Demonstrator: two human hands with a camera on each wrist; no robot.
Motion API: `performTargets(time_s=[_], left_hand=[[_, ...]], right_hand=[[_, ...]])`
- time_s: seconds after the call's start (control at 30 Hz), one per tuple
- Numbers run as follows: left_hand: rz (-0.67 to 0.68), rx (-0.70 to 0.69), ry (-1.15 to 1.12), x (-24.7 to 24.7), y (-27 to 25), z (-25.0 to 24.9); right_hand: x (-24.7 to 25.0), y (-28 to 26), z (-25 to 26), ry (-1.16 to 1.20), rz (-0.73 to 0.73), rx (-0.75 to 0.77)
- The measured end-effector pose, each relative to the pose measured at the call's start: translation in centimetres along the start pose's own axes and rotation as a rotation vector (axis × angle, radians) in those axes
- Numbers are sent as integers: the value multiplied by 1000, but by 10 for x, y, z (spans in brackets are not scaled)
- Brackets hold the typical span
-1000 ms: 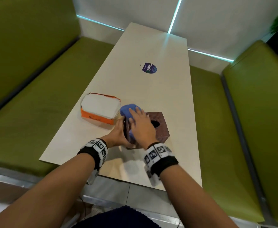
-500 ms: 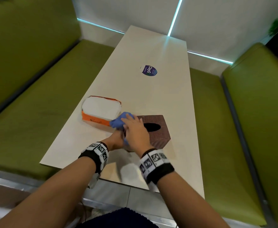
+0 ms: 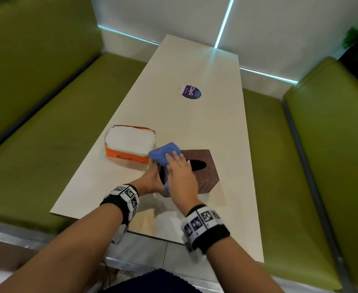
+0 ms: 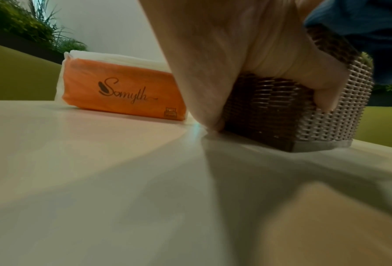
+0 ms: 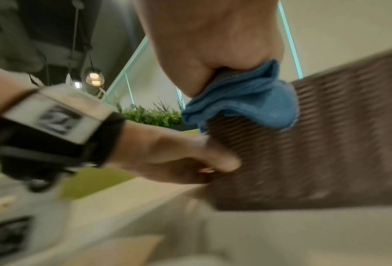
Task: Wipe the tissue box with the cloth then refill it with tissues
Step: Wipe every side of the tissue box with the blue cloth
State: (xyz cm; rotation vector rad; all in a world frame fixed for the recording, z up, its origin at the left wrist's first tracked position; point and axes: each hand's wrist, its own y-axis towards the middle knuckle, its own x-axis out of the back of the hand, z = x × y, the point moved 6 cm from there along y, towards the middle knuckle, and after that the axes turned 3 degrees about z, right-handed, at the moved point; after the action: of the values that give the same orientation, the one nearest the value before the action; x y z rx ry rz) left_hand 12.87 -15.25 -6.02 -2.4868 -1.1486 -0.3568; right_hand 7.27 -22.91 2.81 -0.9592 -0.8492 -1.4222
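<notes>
Your right hand (image 3: 180,176), fingers flat, has slid the cloth (image 3: 163,152) from tissue box (image 3: 205,178) side to top edge; left hand (image 3: 151,181) clasps its corner. Wiping unfinished.

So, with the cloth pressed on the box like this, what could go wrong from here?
The left hand grips the tissue box at just one corner, so a push from the right hand on the cloth could twist or slide it on the smooth table. The cloth's loose end lies close to the opened tissue pack; a wide stroke might brush the exposed tissues or shove the pack.
</notes>
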Motion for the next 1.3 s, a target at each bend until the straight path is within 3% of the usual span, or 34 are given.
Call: performTargets(time_s=[0.1,0.27,0.4,0.53,0.67,0.73,0.83,1.07,1.13,1.3], left_hand=[[-36,-17,-76,2,4,6],[23,-55,-107,2,1,-2],[76,-41,-219,6,-4,-4],[63,-21,-361,12,-12,-19],[61,14,-386,15,-14,-33],[123,44,-286,11,-13,-32],[237,-29,-89,0,-15,-35],[76,24,-78,12,-18,-27],[58,24,-104,14,-19,-29],[63,-25,-113,15,-16,-30]], right_hand=[[29,15,-49,1,9,-122],[51,7,-98,291,-205,-263],[54,-15,-143,729,-276,-554],[41,-36,-160,1181,-160,-698],[41,-35,-150,1250,-87,-656],[50,-35,-148,1219,-113,-702],[65,-33,-146,1126,-104,-716],[81,-29,-140,1061,-38,-644],[96,-29,-138,1051,-121,-617],[144,-15,-108,864,-429,-292]])
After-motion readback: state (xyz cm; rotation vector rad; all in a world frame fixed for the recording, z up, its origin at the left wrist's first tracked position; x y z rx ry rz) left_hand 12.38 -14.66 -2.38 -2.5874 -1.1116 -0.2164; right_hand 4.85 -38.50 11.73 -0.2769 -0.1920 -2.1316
